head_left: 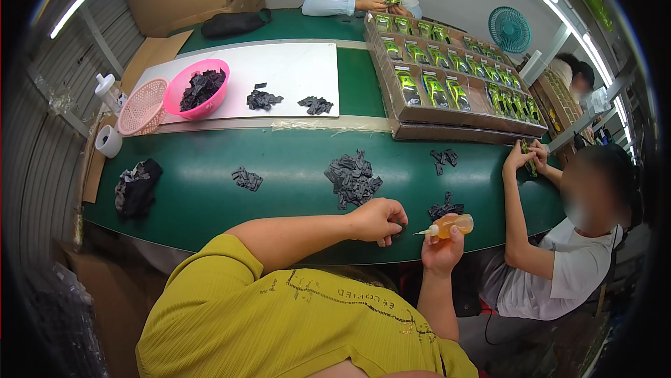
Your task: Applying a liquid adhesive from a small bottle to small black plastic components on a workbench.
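Observation:
My left hand (379, 221) is curled at the near edge of the green table, its fingers closed on a small black piece (400, 225) that is mostly hidden. In my right hand (442, 251) is a clear squeeze bottle (454, 225) of amber liquid. The bottle lies nearly level, its thin needle tip pointing left toward my left hand, a short gap away. Just beyond my left hand spreads a large pile of black pieces (353, 179). A smaller black pile (445, 206) lies beyond the bottle.
A pink bowl (218, 95) of black pieces and a pink basket (143, 107) stand at the left. Dark cloth (138, 188) lies at the table's left. A partitioned box (419, 113) of green items stands far right. Co-workers sit opposite and at the right, handling green items.

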`<state>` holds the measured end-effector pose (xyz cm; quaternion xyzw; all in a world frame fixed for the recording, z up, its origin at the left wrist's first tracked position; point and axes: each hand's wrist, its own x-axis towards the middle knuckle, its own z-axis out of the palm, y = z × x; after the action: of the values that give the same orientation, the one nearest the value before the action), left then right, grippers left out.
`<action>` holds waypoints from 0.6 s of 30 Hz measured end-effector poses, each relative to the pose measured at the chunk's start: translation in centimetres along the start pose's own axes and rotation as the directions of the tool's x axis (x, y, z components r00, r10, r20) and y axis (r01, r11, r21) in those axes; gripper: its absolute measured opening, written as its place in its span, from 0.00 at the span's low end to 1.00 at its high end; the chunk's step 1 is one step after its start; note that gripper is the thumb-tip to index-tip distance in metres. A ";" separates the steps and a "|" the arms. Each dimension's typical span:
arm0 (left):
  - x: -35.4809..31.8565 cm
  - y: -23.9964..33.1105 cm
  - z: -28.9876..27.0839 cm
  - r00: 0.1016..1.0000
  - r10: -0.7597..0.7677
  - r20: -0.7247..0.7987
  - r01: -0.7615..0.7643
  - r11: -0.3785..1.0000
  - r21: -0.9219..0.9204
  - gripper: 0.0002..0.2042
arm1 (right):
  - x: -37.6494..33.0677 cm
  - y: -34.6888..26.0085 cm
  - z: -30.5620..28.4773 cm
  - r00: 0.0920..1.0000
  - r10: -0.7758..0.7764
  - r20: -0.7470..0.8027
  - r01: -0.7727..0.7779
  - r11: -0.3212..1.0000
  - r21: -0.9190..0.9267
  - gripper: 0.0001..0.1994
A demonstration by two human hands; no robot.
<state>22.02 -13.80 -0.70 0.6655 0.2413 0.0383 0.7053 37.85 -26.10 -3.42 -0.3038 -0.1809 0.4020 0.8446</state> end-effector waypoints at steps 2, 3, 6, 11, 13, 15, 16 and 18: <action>0.1 -0.1 -0.2 1.000 0.003 0.017 -0.002 1.000 -0.029 0.11 | 0.0 0.1 -0.1 1.000 -0.001 0.003 0.001 1.000 -0.007 0.14; 0.0 0.1 -0.3 1.000 -0.008 0.025 0.009 1.000 -0.023 0.11 | 0.1 0.0 -0.1 1.000 -0.004 0.008 0.004 1.000 -0.015 0.14; 0.3 0.2 -0.7 0.998 -0.024 0.054 0.026 0.999 -0.024 0.13 | 0.4 0.1 -0.2 1.000 0.003 0.012 -0.003 1.000 -0.018 0.14; 0.8 0.4 -0.7 0.996 -0.016 0.087 0.016 1.000 -0.001 0.12 | 0.6 -0.3 0.1 1.000 -0.004 0.013 0.004 1.000 -0.017 0.14; 1.2 0.6 -0.6 0.996 -0.003 0.090 0.007 0.999 -0.044 0.11 | 0.4 -0.6 0.1 0.999 -0.051 -0.007 0.051 0.999 0.004 0.13; 0.3 -0.2 -0.4 0.998 -0.013 0.054 0.018 0.996 -0.086 0.10 | 0.2 -0.2 0.0 1.000 -0.012 -0.029 0.012 1.000 -0.019 0.12; 0.2 -0.3 -0.6 0.999 -0.036 0.034 0.040 0.990 -0.138 0.10 | 0.2 -0.4 1.2 1.000 0.000 -0.010 -0.001 0.998 -0.056 0.12; -0.3 0.0 -0.2 0.997 -0.075 0.007 0.076 0.988 -0.138 0.09 | 0.1 -0.2 0.7 1.000 0.024 -0.004 -0.025 0.999 -0.047 0.13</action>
<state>21.68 -13.74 -0.56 0.6056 0.2625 0.0277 0.7507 37.64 -25.89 -2.81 -0.3266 -0.1850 0.4074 0.8326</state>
